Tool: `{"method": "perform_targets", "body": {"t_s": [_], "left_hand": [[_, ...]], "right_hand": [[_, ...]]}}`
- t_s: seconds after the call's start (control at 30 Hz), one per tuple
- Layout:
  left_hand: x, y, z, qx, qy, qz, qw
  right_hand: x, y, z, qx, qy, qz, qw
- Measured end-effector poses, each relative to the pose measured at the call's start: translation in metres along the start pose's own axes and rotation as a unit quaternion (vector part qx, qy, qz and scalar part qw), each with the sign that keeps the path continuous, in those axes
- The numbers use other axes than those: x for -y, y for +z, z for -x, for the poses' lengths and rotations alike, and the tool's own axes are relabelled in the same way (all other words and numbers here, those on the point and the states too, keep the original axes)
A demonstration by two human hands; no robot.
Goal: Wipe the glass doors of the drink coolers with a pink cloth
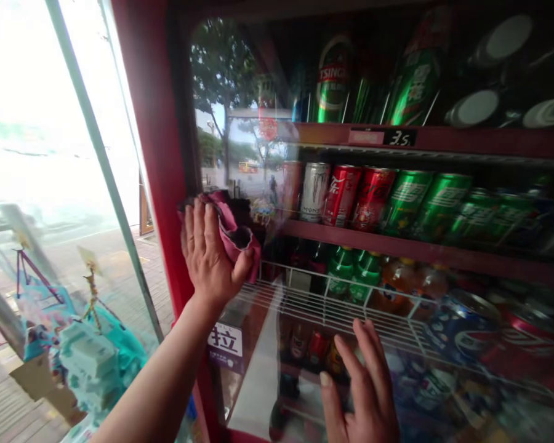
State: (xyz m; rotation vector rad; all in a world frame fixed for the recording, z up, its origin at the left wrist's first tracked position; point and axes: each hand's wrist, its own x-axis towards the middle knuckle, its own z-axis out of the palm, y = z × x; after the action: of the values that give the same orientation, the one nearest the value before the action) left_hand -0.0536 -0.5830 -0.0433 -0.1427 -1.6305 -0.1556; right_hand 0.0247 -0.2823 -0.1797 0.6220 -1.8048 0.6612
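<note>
My left hand presses a pink and dark cloth against the left side of a drinks fridge's glass door. Its fingers lie over the cloth beside the red door frame, and the thumb rests on the cloth's right part. Lower right, my right hand is raised in front of the glass with its fingers spread and nothing in it. Whether its fingertips touch the glass, I cannot tell. A white and purple pull sticker is on the door below my left wrist.
Behind the glass, shelves hold several cans, such as a silver can and a red can, and green bottles. A white wire rack sits lower. Turquoise packaged toys hang at left by a metal pole; trees reflect in the glass.
</note>
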Motion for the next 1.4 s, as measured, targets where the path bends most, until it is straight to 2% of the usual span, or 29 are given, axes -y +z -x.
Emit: {"method": "perform_targets", "body": {"t_s": [0.07,0.13,0.17,0.23,0.3,0.37,0.43,0.5,0.57,0.63,0.67,0.73,0.8,0.83,0.9,0.97,1.0,1.07,1.17,1.23,1.33,1.4], "left_hand": [[-0.014,0.004,-0.008,-0.012,-0.038,-0.002,0.999],[-0.047,0.008,-0.010,-0.009,-0.037,-0.001,0.999],[-0.065,0.009,-0.009,0.007,-0.008,0.001,1.000],[-0.097,0.010,-0.005,0.043,0.111,0.019,0.993],[-0.109,0.010,-0.002,0.056,0.180,0.029,0.982],[-0.098,0.008,-0.001,0.045,0.185,0.029,0.981],[-0.069,0.006,-0.007,0.024,0.147,0.023,0.989],[-0.036,0.006,-0.016,0.011,0.059,0.011,0.998],[-0.014,0.008,-0.026,-0.016,-0.039,0.008,0.999],[-0.014,0.012,-0.033,-0.039,-0.091,0.007,0.995],[-0.022,0.015,-0.033,-0.049,-0.106,0.006,0.993],[-0.054,0.020,-0.030,-0.056,-0.120,0.005,0.991],[-0.096,0.024,-0.021,-0.037,-0.087,0.011,0.995],[-0.116,0.025,-0.016,-0.017,-0.041,0.018,0.999],[-0.147,0.025,-0.008,0.034,0.116,0.032,0.992],[-0.157,0.024,-0.007,0.053,0.200,0.040,0.978],[-0.154,0.023,-0.009,0.051,0.204,0.041,0.977],[-0.139,0.021,-0.020,0.036,0.146,0.038,0.988],[-0.112,0.022,-0.043,-0.001,-0.032,0.035,0.999],[-0.109,0.026,-0.054,-0.025,-0.112,0.034,0.993],[-0.136,0.033,-0.061,-0.039,-0.148,0.034,0.988],[-0.173,0.038,-0.058,-0.022,-0.112,0.037,0.993]], "right_hand": [[0.001,0.000,0.001,-0.003,0.010,0.005,1.000],[0.003,0.001,0.000,-0.007,0.023,0.005,1.000],[0.005,0.003,-0.001,-0.009,0.024,0.006,1.000],[0.007,0.006,-0.001,-0.018,0.019,0.009,1.000],[0.008,0.009,-0.002,-0.038,0.011,0.014,0.999],[0.005,0.009,-0.002,-0.064,0.005,0.021,0.998],[-0.001,0.005,-0.004,-0.065,0.009,0.027,0.997],[-0.008,-0.003,-0.006,-0.048,0.007,0.035,0.998],[-0.015,-0.013,-0.009,-0.034,-0.001,0.044,0.998],[-0.021,-0.023,-0.011,-0.040,-0.008,0.047,0.998],[-0.023,-0.027,-0.012,-0.044,-0.002,0.045,0.998],[-0.026,-0.033,-0.013,-0.048,0.012,0.040,0.998],[-0.030,-0.038,-0.013,-0.049,0.010,0.037,0.998],[-0.032,-0.040,-0.013,-0.049,0.003,0.039,0.998],[-0.037,-0.045,-0.012,-0.049,-0.016,0.043,0.998],[-0.043,-0.051,-0.011,-0.050,-0.021,0.047,0.997],[-0.046,-0.054,-0.010,-0.049,-0.021,0.048,0.997],[-0.053,-0.062,-0.008,-0.047,-0.022,0.051,0.997],[-0.063,-0.075,-0.005,-0.055,-0.007,0.053,0.997],[-0.070,-0.083,-0.002,-0.061,0.005,0.055,0.997],[-0.083,-0.094,0.001,-0.054,0.002,0.067,0.996],[-0.090,-0.099,0.004,-0.053,0.001,0.076,0.996]]}}
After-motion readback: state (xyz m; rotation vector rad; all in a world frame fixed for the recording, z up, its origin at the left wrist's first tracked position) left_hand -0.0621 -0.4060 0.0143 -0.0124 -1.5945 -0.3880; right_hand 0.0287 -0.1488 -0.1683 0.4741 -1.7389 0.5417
